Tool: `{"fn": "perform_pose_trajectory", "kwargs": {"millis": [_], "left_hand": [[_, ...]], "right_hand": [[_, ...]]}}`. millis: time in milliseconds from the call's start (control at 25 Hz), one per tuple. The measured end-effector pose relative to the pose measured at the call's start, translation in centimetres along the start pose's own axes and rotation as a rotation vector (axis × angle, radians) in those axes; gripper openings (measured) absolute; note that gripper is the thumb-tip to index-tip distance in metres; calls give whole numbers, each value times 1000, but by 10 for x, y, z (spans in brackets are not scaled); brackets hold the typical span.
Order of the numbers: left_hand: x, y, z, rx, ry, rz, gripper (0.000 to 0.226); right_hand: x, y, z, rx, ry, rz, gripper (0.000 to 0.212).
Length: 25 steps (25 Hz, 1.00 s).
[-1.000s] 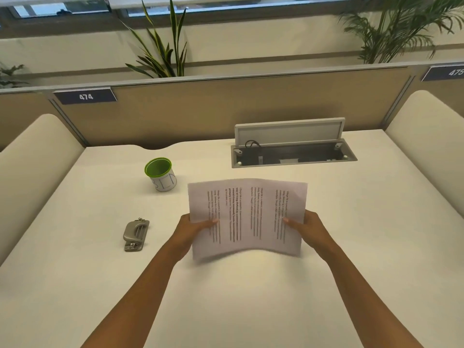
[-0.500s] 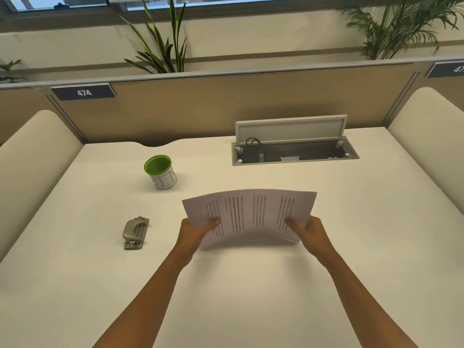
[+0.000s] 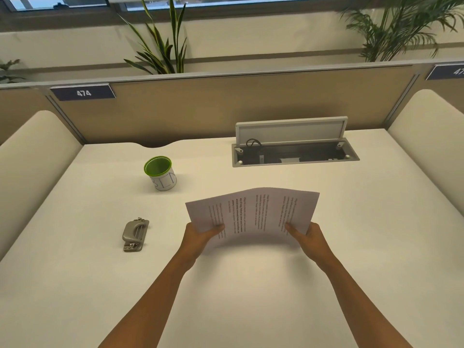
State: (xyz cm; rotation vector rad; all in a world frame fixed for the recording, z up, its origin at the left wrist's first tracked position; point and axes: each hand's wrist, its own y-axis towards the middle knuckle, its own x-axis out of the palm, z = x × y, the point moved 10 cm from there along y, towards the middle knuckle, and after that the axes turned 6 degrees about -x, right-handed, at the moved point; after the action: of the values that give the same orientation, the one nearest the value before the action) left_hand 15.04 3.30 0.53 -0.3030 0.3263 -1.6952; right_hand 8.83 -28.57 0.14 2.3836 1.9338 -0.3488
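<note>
A white printed paper sheet (image 3: 253, 212) with several columns of text is held just above the middle of the cream desk (image 3: 251, 285), bowed upward in an arch. My left hand (image 3: 200, 237) pinches its near left edge, thumb on top. My right hand (image 3: 310, 236) pinches the near right edge in the same way. It may be more than one sheet; I cannot tell.
A grey metal hole punch (image 3: 135, 234) lies on the desk to the left. A white cup with a green inside (image 3: 160, 173) stands behind it. An open cable hatch (image 3: 293, 153) with its lid raised sits at the back right. Partition walls enclose the desk.
The paper has dropped from a raised, near-upright pose to a low, flatter one over the desk, and bows upward more. Both hands keep their hold on it.
</note>
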Motion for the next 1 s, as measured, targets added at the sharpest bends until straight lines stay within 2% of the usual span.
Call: {"fn": "perform_pose_trajectory", "kwargs": {"millis": [160,240,280,400,520,600,760,1000], "left_hand": [[1,1,-4,-36,-43,28,40],[3,2,-3,-52,-78,44,42],[4,2,-1,-53,-98,52,41],[12,0,2,-60,-222,84,38],[30,-8,-5,-116,-385,113,41],[45,-15,-17,-187,-478,130,44],[72,-30,-31,-298,-628,122,47],[82,-39,-33,-333,-684,129,41]], "right_hand": [[-8,2,-4,10,25,64,23],[-14,2,-9,-2,85,141,24],[-19,1,-9,3,123,198,32],[-23,-5,4,115,296,346,73],[0,-10,11,194,519,386,86],[24,-11,7,211,646,347,75],[62,-11,-15,192,736,202,42],[62,-8,-16,216,734,327,38]]}}
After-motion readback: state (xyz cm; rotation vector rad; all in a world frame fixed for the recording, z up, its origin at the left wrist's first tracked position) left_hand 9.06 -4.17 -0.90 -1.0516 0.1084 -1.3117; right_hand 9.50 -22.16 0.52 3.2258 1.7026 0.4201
